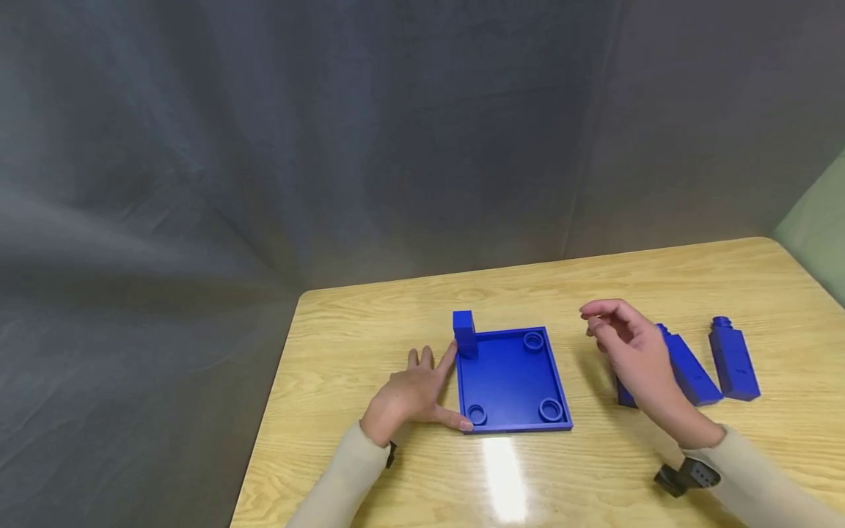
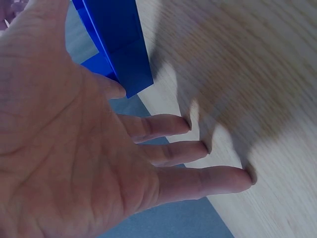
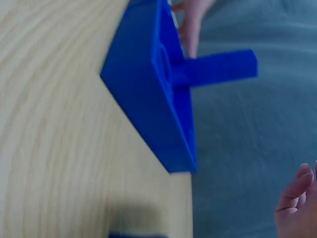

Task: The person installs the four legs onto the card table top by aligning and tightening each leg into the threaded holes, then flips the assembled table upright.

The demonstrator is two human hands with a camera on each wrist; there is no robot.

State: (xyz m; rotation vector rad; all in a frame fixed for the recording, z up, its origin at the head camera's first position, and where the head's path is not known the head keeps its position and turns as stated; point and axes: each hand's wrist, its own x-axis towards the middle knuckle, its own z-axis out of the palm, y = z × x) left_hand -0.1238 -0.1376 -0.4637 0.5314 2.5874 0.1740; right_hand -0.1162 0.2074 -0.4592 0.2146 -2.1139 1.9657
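A shallow blue square tray-like tabletop (image 1: 508, 381) lies on the table, with round threaded sockets (image 1: 551, 410) in three of its corners. In its far left corner a blue square leg (image 1: 465, 331) stands upright. My left hand (image 1: 414, 392) rests along the left side, fingers spread, thumb at the near corner and index finger beside the leg. Above the wood to the right, my right hand (image 1: 634, 352) hangs with loosely bent fingers and nothing visible in them. Beneath and beside it lie loose blue legs with threaded ends: one mostly hidden (image 1: 625, 396), one angled (image 1: 693, 374).
Farther right, another blue leg (image 1: 735, 363) lies on the wooden table (image 1: 370, 315). A dark grey cloth (image 1: 429, 147) hangs behind the table's back edge. Pale green surface (image 1: 818, 227) shows at the far right.
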